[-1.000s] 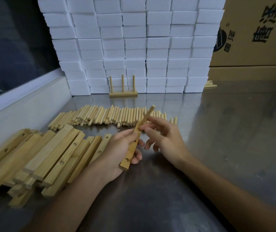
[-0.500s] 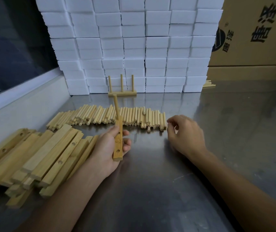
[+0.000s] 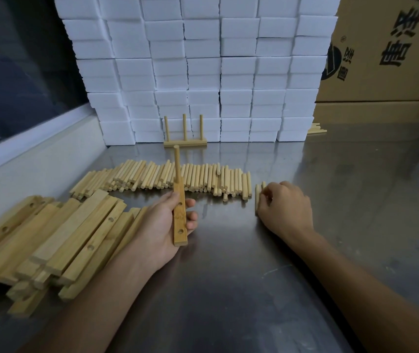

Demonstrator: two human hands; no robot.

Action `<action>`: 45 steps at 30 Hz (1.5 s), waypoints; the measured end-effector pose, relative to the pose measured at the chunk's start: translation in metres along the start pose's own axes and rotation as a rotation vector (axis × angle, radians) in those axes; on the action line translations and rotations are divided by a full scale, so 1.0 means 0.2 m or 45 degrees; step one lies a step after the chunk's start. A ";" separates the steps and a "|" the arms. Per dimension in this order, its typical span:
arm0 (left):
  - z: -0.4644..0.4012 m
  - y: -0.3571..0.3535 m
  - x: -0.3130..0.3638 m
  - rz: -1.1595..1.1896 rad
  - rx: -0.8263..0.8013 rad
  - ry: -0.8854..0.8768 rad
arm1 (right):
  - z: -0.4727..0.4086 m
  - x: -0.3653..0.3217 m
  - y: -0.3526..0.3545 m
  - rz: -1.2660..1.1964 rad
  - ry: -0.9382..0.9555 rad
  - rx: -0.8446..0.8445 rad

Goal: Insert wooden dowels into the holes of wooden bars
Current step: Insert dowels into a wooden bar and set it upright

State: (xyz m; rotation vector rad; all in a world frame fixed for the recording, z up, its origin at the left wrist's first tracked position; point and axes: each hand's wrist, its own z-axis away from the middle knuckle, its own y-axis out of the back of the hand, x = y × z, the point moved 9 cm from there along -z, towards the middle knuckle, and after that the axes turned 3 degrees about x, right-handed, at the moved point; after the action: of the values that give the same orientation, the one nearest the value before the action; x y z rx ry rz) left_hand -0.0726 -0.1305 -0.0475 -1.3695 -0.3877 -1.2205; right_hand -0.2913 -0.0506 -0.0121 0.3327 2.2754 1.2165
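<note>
Dowels of pale round wood [image 3: 178, 178] lie in a loose row on the shiny metal surface [image 3: 228, 289], just beyond both hands. One upright dowel [image 3: 177, 163] already stands in the far hole of a short flat wooden bar [image 3: 179, 215], which the left hand [image 3: 164, 225] grips around its middle, leaving two nearer holes open. The right hand [image 3: 283, 206] is curled, fingertips pinching at two loose dowels [image 3: 257, 197] just left of it; whether one is lifted I cannot tell. These sticks look light, stiff and smooth, likely to roll, so pinching one near its middle seems best. Left of the left hand sits a heap of longer drilled wooden bars [image 3: 50, 240]. Beyond the row, a finished bar with three pegs [image 3: 185, 133] stands against stacked white foam blocks [image 3: 198, 67]; nothing blocks the reach.
</note>
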 end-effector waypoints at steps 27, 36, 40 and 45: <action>0.01 -0.05 -0.04 -0.090 -0.104 0.011 | -0.02 -0.01 0.06 -0.551 0.059 0.183; 0.00 -0.05 -0.05 -0.064 -0.138 0.035 | -0.01 -0.02 0.06 -0.582 0.110 0.145; 0.01 -0.05 -0.05 -0.062 -0.139 0.040 | -0.01 -0.04 0.05 -0.565 0.136 0.142; 0.01 -0.05 -0.05 -0.089 -0.139 0.042 | 0.00 -0.05 0.07 -0.576 0.170 0.189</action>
State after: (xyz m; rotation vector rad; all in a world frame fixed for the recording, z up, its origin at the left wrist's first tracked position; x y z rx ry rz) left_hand -0.0849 -0.1224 -0.0503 -1.4369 -0.3526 -1.3370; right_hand -0.2840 -0.0475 0.0029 -0.2116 2.3834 0.8609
